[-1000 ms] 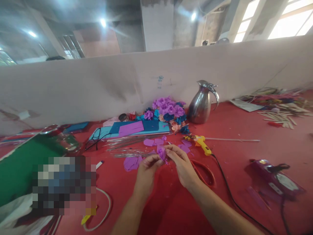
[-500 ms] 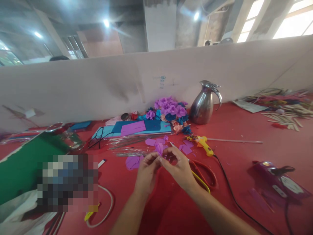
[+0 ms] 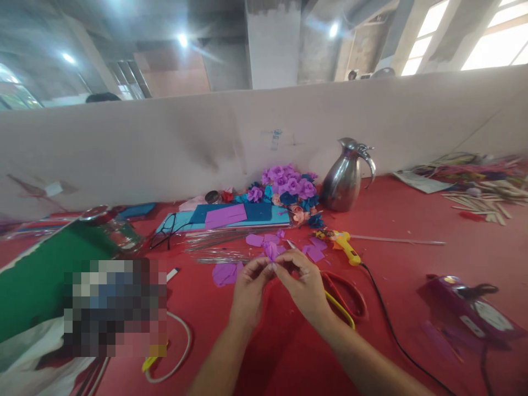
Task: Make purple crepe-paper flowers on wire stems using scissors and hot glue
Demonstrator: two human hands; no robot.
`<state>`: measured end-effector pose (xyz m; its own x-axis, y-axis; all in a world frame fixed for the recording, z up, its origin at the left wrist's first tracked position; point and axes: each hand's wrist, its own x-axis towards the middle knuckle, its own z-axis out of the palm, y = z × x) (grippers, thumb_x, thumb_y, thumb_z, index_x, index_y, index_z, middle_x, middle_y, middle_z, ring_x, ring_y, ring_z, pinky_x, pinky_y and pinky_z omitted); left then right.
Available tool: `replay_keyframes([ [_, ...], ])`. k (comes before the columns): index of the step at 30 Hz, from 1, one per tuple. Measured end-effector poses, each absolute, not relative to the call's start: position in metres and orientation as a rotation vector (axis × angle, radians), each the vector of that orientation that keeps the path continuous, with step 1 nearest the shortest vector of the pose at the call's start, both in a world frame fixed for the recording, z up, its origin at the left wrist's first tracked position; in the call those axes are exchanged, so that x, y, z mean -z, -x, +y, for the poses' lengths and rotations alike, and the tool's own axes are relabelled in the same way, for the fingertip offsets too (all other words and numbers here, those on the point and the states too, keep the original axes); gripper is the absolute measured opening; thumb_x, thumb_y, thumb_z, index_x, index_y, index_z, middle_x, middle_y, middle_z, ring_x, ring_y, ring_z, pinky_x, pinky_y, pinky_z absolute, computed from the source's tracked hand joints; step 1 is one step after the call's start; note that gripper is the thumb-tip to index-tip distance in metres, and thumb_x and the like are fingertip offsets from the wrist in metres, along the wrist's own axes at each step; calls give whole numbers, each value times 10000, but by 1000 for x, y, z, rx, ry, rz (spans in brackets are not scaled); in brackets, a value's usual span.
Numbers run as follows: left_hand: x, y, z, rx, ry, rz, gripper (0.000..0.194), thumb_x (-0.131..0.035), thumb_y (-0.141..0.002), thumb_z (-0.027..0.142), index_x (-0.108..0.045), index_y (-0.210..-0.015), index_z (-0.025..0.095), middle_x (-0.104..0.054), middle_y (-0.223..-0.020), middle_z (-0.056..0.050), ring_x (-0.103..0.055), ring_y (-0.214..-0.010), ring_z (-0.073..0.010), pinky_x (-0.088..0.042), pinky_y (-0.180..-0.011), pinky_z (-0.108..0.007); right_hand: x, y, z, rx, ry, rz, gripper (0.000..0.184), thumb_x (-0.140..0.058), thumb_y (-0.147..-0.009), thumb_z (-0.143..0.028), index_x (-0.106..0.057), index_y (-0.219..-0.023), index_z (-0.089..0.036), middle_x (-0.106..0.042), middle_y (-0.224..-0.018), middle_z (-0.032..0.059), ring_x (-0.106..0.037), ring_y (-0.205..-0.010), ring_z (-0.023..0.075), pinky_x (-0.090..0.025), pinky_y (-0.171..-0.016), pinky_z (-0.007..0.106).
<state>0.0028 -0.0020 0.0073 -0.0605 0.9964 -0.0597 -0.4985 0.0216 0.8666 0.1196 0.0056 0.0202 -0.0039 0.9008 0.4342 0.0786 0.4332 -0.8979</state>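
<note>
A small purple paper flower bud (image 3: 270, 251) stands upright between my hands, pinched at its base. My left hand (image 3: 249, 283) closes on it from the left, thumb and fingertips together. From the other side my right hand (image 3: 303, 280) grips the same base, its fingers curled. Scissors (image 3: 344, 297) with red and yellow handles lie partly under my right hand. Cut purple paper pieces (image 3: 226, 274) rest left of my hands, and more purple pieces (image 3: 314, 252) lie to the right. Thin metal wires (image 3: 223, 256) are spread behind my left hand.
Finished paper flowers (image 3: 289, 184) are heaped at the back beside a steel jug (image 3: 343, 179). A yellow glue gun (image 3: 347, 247) trails a black cord on the right, near a purple power strip (image 3: 474, 308). Glasses (image 3: 167, 231) lie by stacked blue paper (image 3: 259, 212). A green box (image 3: 49, 275) stands left.
Both hands still pinch the bud, which looks slightly turned and more upright. The whole view has shifted a little; nothing on the table has visibly moved.
</note>
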Motion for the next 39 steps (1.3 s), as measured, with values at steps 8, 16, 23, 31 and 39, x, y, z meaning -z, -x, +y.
replay_keyframes([
  [8,-11,-4,-3,-1458,-727,882,142,-781,-643,242,-700,-743,183,-685,-774,-6,-619,-760,-124,-495,-779,-252,-7,-119,7,-962,856,-1358,130,-559,-823,-199,-642,-922,-215,-620,-834,23,-585,-802,166,-475,-738,283],
  [16,-17,-3,-2,-1528,-624,914,228,-816,-584,276,-659,-718,179,-627,-660,29,-582,-628,-87,-499,-646,-214,-21,-161,6,-780,1140,-1619,216,-516,-794,-200,-638,-972,-208,-662,-907,49,-611,-776,178,-486,-715,295],
  [23,-6,2,3,-1560,-717,951,187,-789,-627,294,-678,-724,178,-642,-648,23,-584,-616,-91,-487,-653,-218,23,-232,-34,-519,1675,-1979,381,-547,-742,-211,-621,-1115,-235,-627,-1123,105,-599,-1035,266,-453,-898,387],
  [31,-1,7,8,-1623,-763,1032,220,-802,-594,302,-708,-744,171,-664,-660,10,-596,-646,-107,-463,-692,-233,19,-232,-27,-594,1849,-2091,544,-474,-666,-92,-552,-1202,-150,-685,-787,49,-656,-694,203,-470,-630,279],
  [39,0,13,13,-1711,-735,1016,254,-795,-595,310,-677,-758,155,-668,-701,-1,-602,-685,-118,-458,-709,-248,15,-223,-38,-205,1865,-2251,526,-441,-739,-64,-574,-1241,-150,-602,-1215,153,-575,-1051,277,-427,-881,382],
])
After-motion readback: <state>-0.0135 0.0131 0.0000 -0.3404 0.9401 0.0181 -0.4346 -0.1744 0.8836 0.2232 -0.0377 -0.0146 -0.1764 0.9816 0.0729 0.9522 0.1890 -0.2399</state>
